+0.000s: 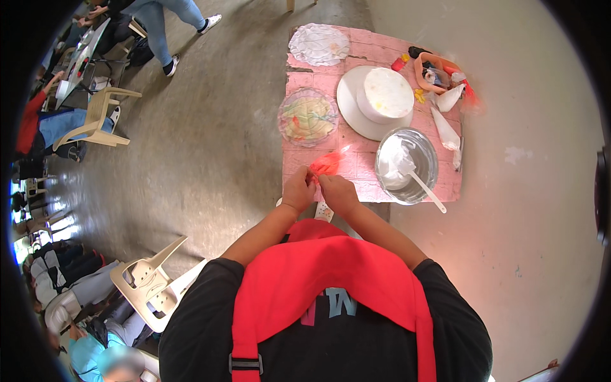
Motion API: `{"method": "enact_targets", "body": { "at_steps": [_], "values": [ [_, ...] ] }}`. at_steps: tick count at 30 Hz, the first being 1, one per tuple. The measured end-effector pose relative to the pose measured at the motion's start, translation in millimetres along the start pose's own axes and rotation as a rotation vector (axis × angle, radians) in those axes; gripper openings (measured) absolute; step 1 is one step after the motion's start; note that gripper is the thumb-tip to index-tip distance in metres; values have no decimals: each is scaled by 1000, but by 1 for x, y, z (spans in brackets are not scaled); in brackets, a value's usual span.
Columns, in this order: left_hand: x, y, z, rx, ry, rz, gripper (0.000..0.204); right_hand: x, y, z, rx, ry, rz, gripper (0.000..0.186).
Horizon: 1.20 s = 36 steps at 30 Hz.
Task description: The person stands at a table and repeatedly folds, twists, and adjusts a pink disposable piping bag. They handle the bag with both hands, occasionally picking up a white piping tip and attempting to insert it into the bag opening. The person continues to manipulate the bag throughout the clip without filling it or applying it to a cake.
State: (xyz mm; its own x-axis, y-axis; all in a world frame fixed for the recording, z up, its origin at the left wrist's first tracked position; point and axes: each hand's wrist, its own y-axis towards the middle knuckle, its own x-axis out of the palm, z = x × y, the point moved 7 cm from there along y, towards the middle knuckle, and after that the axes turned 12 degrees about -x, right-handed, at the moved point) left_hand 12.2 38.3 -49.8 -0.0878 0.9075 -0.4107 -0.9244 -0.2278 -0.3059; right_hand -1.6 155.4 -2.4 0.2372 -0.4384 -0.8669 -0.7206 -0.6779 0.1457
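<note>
Both of my hands meet at the front edge of the pink table, closed round the gathered end of a clear plastic piping bag point(326, 163) with red-orange icing in it. My left hand point(298, 190) pinches the bag from one side. From the other, my right hand point(339, 193) grips it, thumb and fingers pressed together. The bag points away from me over the table. To its right stands a metal mixing bowl point(433, 167) with white icing and a white spatula point(428, 191) leaning on the rim. Behind that, a round white-iced cake point(385, 94) sits on a white turntable point(347, 102).
Two round covered pieces, one white point(319, 44) and one stained with colours point(308, 117), lie on the table's left. At the right are white piping bags point(447, 130) and an orange basket point(421, 75). A wall point(522, 191) borders the table. Plastic chairs point(98, 118) and seated people are at left.
</note>
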Motion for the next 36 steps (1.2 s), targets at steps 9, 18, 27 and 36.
{"method": "enact_targets", "body": {
  "at_steps": [9, 18, 27, 36],
  "values": [
    [-26, -6, 5, 40, 75, 82, 8, -22, -1, -14, -20, 86, 144, 8],
    [-27, -5, 3, 89, 36, 37, 10, 15, 9, -11, -55, 31, -53, 9],
    [-16, 10, -5, 51, 207, 122, 8, 20, 30, 7, 41, -125, -88, 10],
    [-22, 13, -11, 5, 108, 102, 6, 22, 12, -7, 31, -45, -165, 9]
  ]
}}
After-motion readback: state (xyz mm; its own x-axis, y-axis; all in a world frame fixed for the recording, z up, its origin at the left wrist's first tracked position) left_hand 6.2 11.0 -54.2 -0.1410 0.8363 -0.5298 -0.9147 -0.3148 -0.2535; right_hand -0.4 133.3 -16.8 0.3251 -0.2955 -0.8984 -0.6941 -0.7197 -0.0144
